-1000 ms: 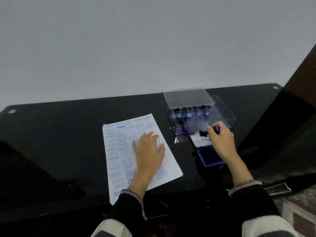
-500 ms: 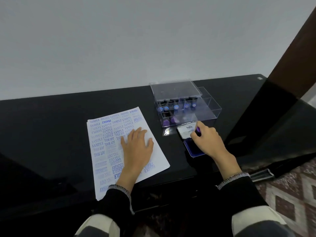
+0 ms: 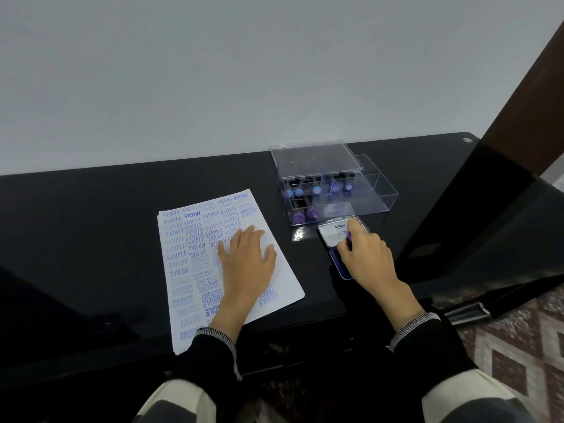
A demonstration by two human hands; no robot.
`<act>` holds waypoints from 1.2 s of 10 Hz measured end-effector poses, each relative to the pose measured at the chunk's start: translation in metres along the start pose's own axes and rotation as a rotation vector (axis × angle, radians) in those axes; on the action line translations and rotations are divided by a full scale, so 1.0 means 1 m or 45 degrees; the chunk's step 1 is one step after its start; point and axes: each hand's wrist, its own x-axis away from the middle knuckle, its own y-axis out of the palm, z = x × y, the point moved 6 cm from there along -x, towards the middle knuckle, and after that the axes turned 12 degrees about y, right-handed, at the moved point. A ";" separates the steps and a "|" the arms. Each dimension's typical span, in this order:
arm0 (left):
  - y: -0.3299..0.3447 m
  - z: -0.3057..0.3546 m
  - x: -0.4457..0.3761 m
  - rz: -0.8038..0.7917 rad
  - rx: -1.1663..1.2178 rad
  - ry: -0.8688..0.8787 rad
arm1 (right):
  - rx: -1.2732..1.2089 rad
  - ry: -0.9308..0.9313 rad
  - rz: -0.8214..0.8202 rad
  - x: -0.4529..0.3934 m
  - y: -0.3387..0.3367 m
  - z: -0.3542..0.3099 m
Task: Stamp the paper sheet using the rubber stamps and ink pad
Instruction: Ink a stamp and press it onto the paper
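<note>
Your left hand [image 3: 248,264] lies flat, fingers wide, on the paper sheet [image 3: 195,257]. Right of it, your right hand [image 3: 367,261] pinches a stamp [image 3: 348,238] over the ink pad [image 3: 339,264].

likely home, black desk [image 3: 91,215], patterned rug [image 3: 518,346]

A plain pale grey wall [image 3: 244,71] is seen behind a glossy black tabletop [image 3: 91,224]. At the right, a dark brown panel [image 3: 525,96] is seen, and a patterned floor [image 3: 518,346] with brown diamonds is shown near right.
</note>
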 end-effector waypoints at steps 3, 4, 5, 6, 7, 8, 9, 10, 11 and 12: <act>0.001 0.000 -0.001 -0.015 -0.010 -0.010 | -0.007 -0.005 0.058 0.003 0.001 -0.001; 0.001 0.001 -0.001 -0.008 -0.004 -0.014 | -0.049 0.020 0.066 0.003 0.002 0.000; 0.000 0.001 -0.001 -0.008 -0.003 -0.014 | -0.067 0.017 0.084 0.003 0.003 0.002; 0.000 0.001 0.000 -0.002 0.000 -0.014 | -0.081 0.029 0.125 0.007 0.004 0.004; 0.000 0.001 0.000 -0.006 -0.001 -0.017 | -0.074 0.034 0.137 0.009 0.004 0.004; 0.000 0.001 0.000 -0.006 0.003 -0.016 | -0.032 0.051 0.124 0.005 0.002 0.003; 0.000 0.001 0.000 -0.009 0.002 -0.018 | -0.006 0.048 0.102 0.002 0.000 0.001; -0.001 0.001 0.000 -0.019 -0.005 -0.019 | 0.021 0.050 0.086 0.000 0.000 0.000; 0.000 0.001 0.000 -0.018 -0.007 -0.010 | 0.005 0.056 0.091 0.000 0.001 0.001; -0.001 0.001 0.001 -0.007 0.009 -0.018 | 0.006 0.066 0.087 0.001 0.001 0.001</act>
